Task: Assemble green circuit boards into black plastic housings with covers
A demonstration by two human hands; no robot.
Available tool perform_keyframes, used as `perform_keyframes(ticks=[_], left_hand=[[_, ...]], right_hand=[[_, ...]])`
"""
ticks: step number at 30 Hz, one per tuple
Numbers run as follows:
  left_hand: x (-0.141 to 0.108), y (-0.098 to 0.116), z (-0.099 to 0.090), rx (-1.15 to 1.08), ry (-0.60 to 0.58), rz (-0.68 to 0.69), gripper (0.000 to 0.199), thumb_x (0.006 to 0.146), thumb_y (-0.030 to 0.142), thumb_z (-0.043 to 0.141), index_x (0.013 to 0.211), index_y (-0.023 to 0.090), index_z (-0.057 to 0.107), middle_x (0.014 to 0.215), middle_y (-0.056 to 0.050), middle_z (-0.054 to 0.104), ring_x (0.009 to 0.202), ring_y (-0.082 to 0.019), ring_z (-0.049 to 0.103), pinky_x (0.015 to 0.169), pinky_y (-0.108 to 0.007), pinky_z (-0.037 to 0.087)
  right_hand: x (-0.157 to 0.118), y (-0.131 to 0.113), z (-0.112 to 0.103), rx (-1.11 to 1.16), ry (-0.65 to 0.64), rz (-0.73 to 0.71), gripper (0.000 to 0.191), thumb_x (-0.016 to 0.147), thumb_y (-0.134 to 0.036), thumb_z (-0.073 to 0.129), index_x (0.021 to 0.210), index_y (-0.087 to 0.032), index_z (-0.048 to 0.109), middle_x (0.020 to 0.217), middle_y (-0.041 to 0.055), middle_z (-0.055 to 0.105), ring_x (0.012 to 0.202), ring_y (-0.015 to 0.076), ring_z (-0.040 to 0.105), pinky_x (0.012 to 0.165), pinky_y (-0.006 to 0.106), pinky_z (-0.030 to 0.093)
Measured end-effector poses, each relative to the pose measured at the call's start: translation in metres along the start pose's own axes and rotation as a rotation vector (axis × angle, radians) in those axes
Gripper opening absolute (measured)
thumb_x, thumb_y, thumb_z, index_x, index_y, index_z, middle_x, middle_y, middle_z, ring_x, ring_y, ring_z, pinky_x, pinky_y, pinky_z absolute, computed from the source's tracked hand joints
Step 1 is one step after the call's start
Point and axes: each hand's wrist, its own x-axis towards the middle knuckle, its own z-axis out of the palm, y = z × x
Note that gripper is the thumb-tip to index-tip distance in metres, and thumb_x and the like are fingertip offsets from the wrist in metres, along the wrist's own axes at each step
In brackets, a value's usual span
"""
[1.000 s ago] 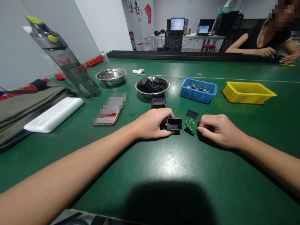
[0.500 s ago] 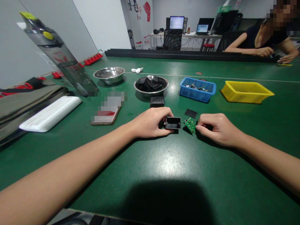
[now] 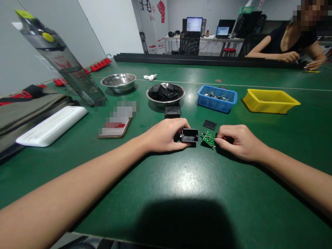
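Observation:
My left hand [image 3: 168,135] grips a small open black case [image 3: 190,135] by its left side, its hollow facing me. Pinched between the thumb and forefinger of my right hand [image 3: 237,142] is a green circuit board [image 3: 209,139], tilted, just right of the case and apart from it. A flat black piece [image 3: 210,124] lies on the green table behind the board. Behind my left hand sits another black case [image 3: 172,111], in front of a metal bowl [image 3: 166,102] filled with black cases.
Behind are a blue bin [image 3: 217,103] with small metal parts, a yellow bin [image 3: 271,107] and a second metal bowl [image 3: 119,89]. To the left are a phone [image 3: 116,126], a white block [image 3: 53,126] and a bottle [image 3: 62,58]. Far right, a person [image 3: 290,45] sits.
The whole view has shifted slightly, moving everything a little to the left. Both hands keep their hold, and the case and board stay apart.

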Motion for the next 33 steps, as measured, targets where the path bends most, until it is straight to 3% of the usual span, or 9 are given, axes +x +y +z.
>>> perform_keyframes(ticks=[33], left_hand=[[-0.0003,-0.0008,0.0,0.002,0.008,0.018,0.026,0.08,0.031,0.072,0.099,0.015,0.062,0.089,-0.003,0.069,0.077,-0.016,0.064,0.069,-0.026,0.046]], right_hand=[[-0.0003,0.0011,0.0009,-0.027,0.016,-0.028,0.023,0.091,-0.023,0.055,0.068,-0.018,0.055,0.061,-0.0018,0.053,0.054,0.0102,0.048,0.055,0.023,0.035]])
